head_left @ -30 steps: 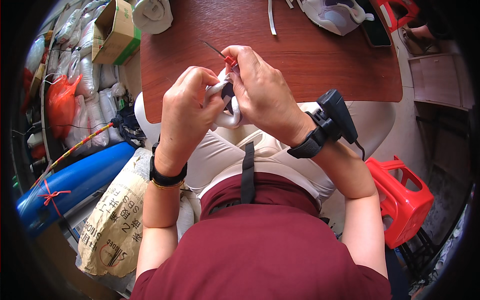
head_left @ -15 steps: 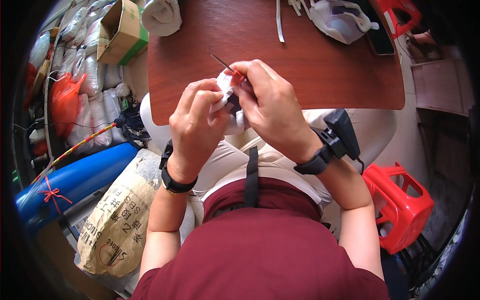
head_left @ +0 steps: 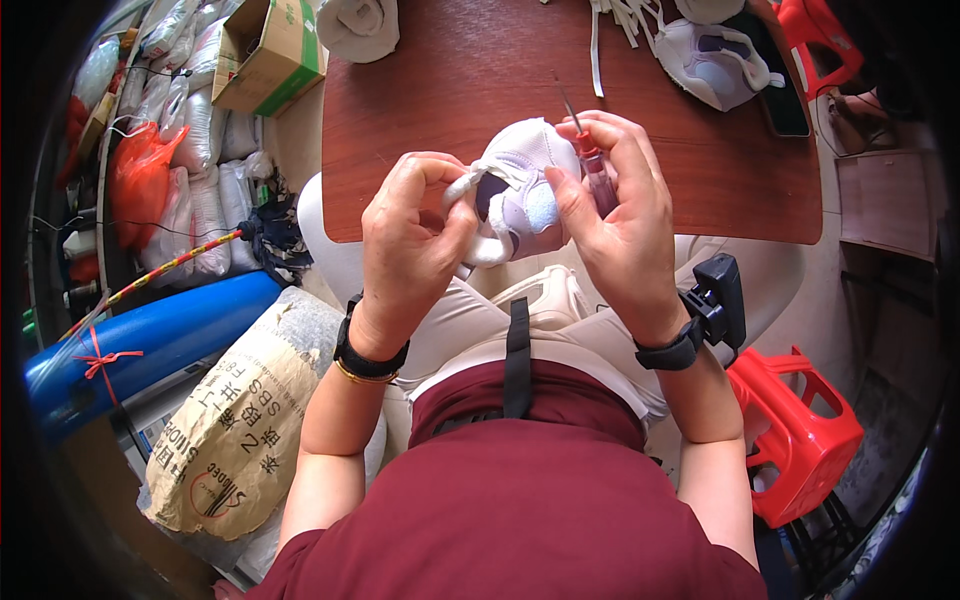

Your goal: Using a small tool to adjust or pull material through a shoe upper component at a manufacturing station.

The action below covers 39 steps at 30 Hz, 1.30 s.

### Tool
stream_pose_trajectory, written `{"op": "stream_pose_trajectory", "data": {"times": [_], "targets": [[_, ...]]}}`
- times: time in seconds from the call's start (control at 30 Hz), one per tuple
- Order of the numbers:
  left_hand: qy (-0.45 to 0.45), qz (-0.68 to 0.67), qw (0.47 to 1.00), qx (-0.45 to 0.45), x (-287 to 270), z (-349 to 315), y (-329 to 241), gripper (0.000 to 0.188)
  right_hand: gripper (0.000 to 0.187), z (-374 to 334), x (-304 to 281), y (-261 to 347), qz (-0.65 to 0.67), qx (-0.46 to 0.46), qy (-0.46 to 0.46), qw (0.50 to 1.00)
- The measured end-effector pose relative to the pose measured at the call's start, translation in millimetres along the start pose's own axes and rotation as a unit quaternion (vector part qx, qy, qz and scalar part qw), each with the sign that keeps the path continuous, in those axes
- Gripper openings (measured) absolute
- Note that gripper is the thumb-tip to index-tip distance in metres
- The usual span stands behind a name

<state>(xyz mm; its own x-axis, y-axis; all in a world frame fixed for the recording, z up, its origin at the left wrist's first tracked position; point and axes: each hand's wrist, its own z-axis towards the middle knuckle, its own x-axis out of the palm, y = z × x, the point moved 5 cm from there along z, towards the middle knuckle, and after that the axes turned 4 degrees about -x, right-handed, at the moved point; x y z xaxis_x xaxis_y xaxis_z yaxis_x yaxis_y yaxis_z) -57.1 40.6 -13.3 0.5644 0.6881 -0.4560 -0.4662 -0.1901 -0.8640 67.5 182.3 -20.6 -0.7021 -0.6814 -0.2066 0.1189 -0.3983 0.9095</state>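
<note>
Between my hands, above the near edge of the table, is a white and lavender shoe upper (head_left: 515, 205) with a pale blue patch. My left hand (head_left: 415, 235) pinches its padded white collar at the left side. My right hand (head_left: 625, 215) is closed around an awl-like tool (head_left: 597, 170) with a red handle, its thin metal shaft pointing up and away. The right thumb lies against the upper's right side. What the shaft's tip is shaped like is too small to tell.
On the brown table (head_left: 440, 100) lie a rolled white fabric bundle (head_left: 357, 25), white strips (head_left: 596, 60), another shoe upper (head_left: 712, 65) and a dark phone (head_left: 787, 110). A cardboard box (head_left: 270, 60) stands left, a red stool (head_left: 800, 440) right, a paper sack (head_left: 235, 430) lower left.
The shoe upper has been turned so its lavender side shows. My right hand has moved right and away from the left, with the tool drawn clear of the collar.
</note>
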Motion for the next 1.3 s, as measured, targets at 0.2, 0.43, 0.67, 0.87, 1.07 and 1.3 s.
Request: {"op": "stream_pose_trajectory", "data": {"times": [0.2,0.43,0.67,0.87,1.07,1.3], "targets": [[-0.007,-0.008,1.0,-0.029,2.8,-2.2,7.5,0.016,0.035,-7.3,9.6,-14.2,0.08,0.122,0.023,0.989],[-0.025,0.054,0.998,0.009,1.7,1.6,-1.2,0.018,0.039,-4.8,12.9,-11.0,0.157,0.159,0.035,0.974],[-0.069,0.071,0.992,0.082,-1.6,-4.6,-11.1,0.019,0.044,-6.4,13.0,-18.5,0.209,0.193,0.046,0.958],[-0.1,0.093,0.986,0.097,0.4,-10.4,-10.4,0.037,0.053,-1.4,10.4,-13.1,0.215,0.162,0.063,0.961],[0.031,-0.117,0.992,-0.041,-6.3,-11.0,-3.0,0.048,0.057,12.9,-5.8,-13.7,0.275,0.141,0.142,0.941],[0.25,-0.211,0.913,-0.243,7.1,10.4,-5.1,0.03,0.052,29.6,-8.6,-8.9,0.116,0.105,0.218,0.963]]}}
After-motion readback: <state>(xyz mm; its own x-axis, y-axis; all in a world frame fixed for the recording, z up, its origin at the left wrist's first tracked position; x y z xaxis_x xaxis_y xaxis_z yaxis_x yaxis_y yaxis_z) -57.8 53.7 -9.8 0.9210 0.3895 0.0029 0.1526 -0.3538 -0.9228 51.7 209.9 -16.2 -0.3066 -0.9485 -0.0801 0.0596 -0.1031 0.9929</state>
